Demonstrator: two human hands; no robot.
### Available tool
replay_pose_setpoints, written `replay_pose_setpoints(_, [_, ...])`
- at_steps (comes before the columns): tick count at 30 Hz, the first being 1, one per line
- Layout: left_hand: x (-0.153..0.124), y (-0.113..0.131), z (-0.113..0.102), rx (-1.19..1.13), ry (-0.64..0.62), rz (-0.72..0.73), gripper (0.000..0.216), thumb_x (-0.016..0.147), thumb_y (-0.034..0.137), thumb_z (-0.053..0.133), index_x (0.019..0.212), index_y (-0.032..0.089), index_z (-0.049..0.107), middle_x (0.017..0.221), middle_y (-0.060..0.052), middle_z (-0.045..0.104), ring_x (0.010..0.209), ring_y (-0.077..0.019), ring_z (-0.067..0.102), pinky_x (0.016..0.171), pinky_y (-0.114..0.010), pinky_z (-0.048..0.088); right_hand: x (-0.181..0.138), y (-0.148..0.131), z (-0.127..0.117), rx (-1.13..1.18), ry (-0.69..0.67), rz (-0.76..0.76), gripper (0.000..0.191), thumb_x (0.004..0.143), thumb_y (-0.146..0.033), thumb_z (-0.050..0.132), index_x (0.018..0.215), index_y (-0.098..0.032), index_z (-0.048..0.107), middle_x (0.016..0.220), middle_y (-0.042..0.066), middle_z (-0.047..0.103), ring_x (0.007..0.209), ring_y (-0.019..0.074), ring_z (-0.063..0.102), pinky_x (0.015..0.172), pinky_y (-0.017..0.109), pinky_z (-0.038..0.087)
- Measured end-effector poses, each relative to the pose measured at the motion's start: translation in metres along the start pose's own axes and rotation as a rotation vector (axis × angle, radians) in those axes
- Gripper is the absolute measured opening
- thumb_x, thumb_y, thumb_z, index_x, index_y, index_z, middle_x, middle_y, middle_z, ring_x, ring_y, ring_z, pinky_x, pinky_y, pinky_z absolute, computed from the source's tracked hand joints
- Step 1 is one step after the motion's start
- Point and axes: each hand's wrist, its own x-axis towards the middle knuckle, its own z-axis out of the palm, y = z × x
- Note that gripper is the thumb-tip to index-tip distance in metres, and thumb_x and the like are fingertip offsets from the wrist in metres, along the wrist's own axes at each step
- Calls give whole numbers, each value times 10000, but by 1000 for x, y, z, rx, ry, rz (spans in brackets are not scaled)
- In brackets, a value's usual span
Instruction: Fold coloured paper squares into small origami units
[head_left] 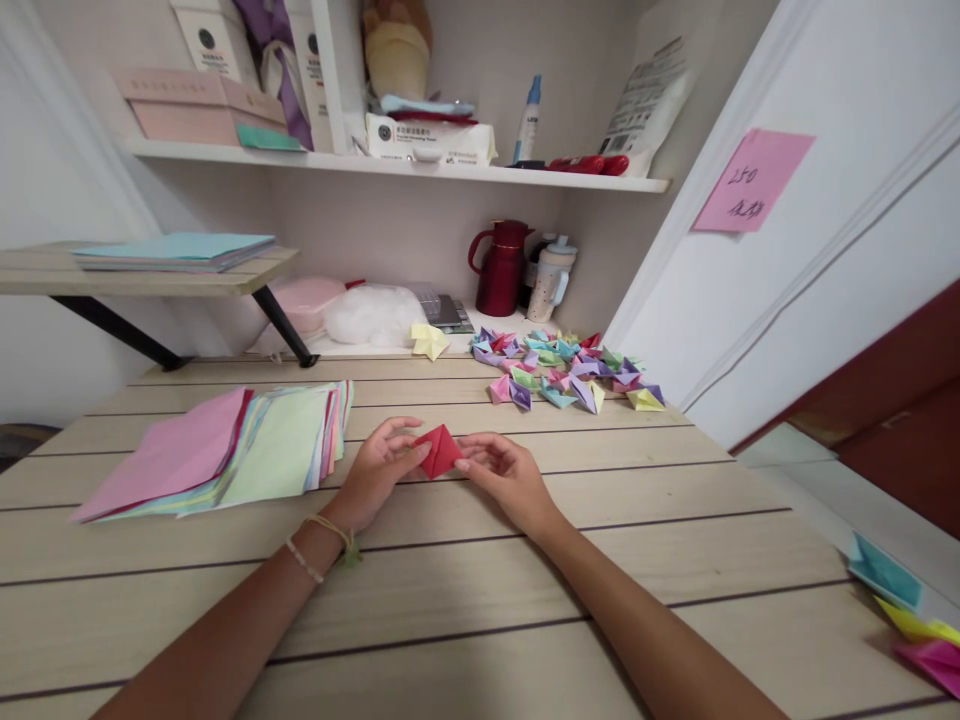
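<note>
Centrally in the frame, the red paper sits between the 2 hands over the table, the left hand pinched on its left corner, the right hand pinched on its right, both equally near.

A pink sticky note on the white panel right of the upper shelf bears handwriting, seemingly "280" above two characters I cannot make out. On that shelf, a white box and a white bag carry print too small to read.
</note>
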Motion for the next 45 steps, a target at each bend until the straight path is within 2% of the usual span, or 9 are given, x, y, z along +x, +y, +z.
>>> replay_pose_setpoints(8, [-2,1,3,65,-102,-43,217,719,304,620,857,138,643,836,-55,696,759,-167,638,773,-337,501,1,-2,-2,38,20,47,257,734,-415,596,802,-168,616,692,16,620,585,119,556,541,232,450])
replay_pose_setpoints(15, [-1,-3,2,151,-150,75,148,634,236,699,744,138,683,832,-37,641,660,-135,627,654,-278,520,3,2,-3,185,-7,92,292,689,-356,663,912,-181,590,628,-25,576,541,100,540,540,232,436])
replay_pose_setpoints(18, [-2,-1,1,140,-115,54,153,640,240,696,747,132,683,754,-25,638,683,-147,634,689,-288,520,3,3,-2,188,-10,78,260,692,-331,667,890,-178,596,650,-30,570,518,76,519,528,214,424])
replay_pose_setpoints(22, [-2,1,2,18,17,-7,202,656,261,685,809,131,664,823,-40,681,799,-172,641,799,-328,499,1,0,0,174,-22,82,359,656,-301,702,981,-211,579,636,-58,561,438,49,470,462,188,399])
replay_pose_setpoints(24, [-3,0,2,10,0,-24,221,670,262,674,845,128,660,847,-53,691,835,-179,635,816,-334,491,0,-2,2,180,-60,102,379,668,-324,686,1009,-206,572,609,-47,591,427,69,494,453,202,417])
replay_pose_setpoints(28, [-3,-1,7,137,-115,19,188,684,252,660,829,134,679,872,-67,684,817,-177,625,778,-312,499,-1,-3,6,182,-42,99,276,714,-377,629,889,-164,633,644,19,661,493,115,579,503,244,481])
replay_pose_setpoints(32, [-6,-1,11,246,-98,153,288,693,253,645,969,168,650,960,-62,638,847,-170,606,766,-281,492,-1,-4,5,93,71,39,251,688,-381,652,816,-166,665,687,40,683,550,149,615,569,285,521])
replay_pose_setpoints(37, [-8,-1,10,279,-39,143,437,716,265,625,1135,164,550,647,10,617,514,-93,561,508,-207,475,0,-2,0,-19,137,-25,215,678,-344,668,821,-185,686,729,48,699,649,190,645,645,319,528])
replay_pose_setpoints(45, [-6,-1,9,170,-57,96,237,664,267,670,876,160,677,855,-54,707,772,-192,647,761,-338,510,-2,-6,0,-87,31,-99,213,691,-327,657,869,-214,693,852,49,701,747,203,644,723,345,517])
